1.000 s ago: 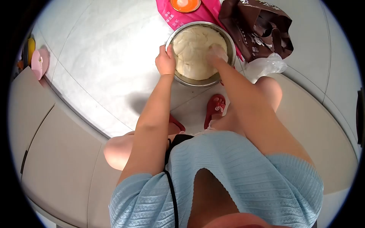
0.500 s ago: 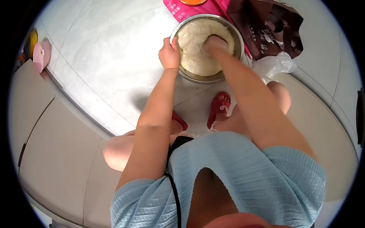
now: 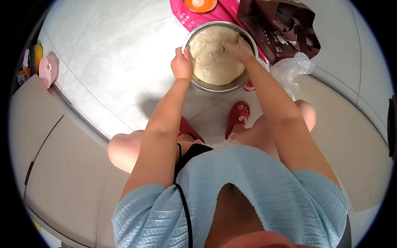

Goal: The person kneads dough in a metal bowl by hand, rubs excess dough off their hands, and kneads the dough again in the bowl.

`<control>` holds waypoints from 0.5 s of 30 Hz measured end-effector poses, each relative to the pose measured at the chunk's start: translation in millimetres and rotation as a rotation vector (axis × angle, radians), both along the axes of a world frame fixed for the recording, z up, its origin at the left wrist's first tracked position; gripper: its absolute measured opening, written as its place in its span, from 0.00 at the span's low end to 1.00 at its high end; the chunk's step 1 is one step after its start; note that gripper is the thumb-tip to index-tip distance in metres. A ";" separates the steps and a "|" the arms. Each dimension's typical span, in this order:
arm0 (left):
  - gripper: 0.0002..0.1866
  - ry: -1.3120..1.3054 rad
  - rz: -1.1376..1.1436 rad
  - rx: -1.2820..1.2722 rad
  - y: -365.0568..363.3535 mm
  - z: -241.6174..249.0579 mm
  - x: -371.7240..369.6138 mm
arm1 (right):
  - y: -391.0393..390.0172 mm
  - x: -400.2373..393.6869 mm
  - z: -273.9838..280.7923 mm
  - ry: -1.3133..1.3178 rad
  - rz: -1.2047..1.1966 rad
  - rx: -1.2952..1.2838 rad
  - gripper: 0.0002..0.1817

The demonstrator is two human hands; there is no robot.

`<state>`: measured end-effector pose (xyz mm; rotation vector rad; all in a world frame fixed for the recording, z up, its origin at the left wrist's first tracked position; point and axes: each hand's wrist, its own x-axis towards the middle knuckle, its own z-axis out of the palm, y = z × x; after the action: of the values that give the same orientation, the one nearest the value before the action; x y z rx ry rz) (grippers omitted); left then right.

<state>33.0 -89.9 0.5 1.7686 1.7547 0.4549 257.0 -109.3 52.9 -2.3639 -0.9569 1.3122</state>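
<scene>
A round metal bowl (image 3: 197,84) rests on the pale floor, filled by a large mass of cream-coloured dough (image 3: 211,62). At the bowl's left rim, my left hand (image 3: 182,64) is closed over the edge, thumb on the inner side. My right hand (image 3: 240,50) lies on the upper right part of the dough, near the rim. Its thumb and fingers are spread apart, with the thumb reaching toward the dough's middle. Some fingertips against the dough are hard to make out.
Behind the bowl lie a pink bag (image 3: 223,14) with an orange round item (image 3: 201,4) on it and a dark brown bag (image 3: 281,31). Clear crumpled plastic (image 3: 291,70) is at the right. Cabinets (image 3: 62,165) flank the left side; red slippers (image 3: 238,118) are below.
My right hand has shifted from a curled, blurred press in the dough to a spread hold nearer the right rim. My left hand stays on the rim. The view has shifted slightly.
</scene>
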 end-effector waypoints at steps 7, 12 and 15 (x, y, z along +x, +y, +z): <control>0.12 -0.020 -0.018 -0.019 2.2 0.4 0.7 | 18.3 -6.8 -52.1 -0.031 -0.083 0.038 0.39; 0.12 0.024 -0.018 0.039 2.2 -2.7 4.2 | 3.3 5.3 -85.9 0.614 -0.170 0.097 0.32; 0.12 0.101 -0.010 0.028 2.5 -0.4 7.1 | -2.7 -9.7 -75.6 0.311 0.034 0.035 0.32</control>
<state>40.0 -87.3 0.1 1.8479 1.8158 0.3933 247.3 -111.9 -22.7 -2.0441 -0.9181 1.6018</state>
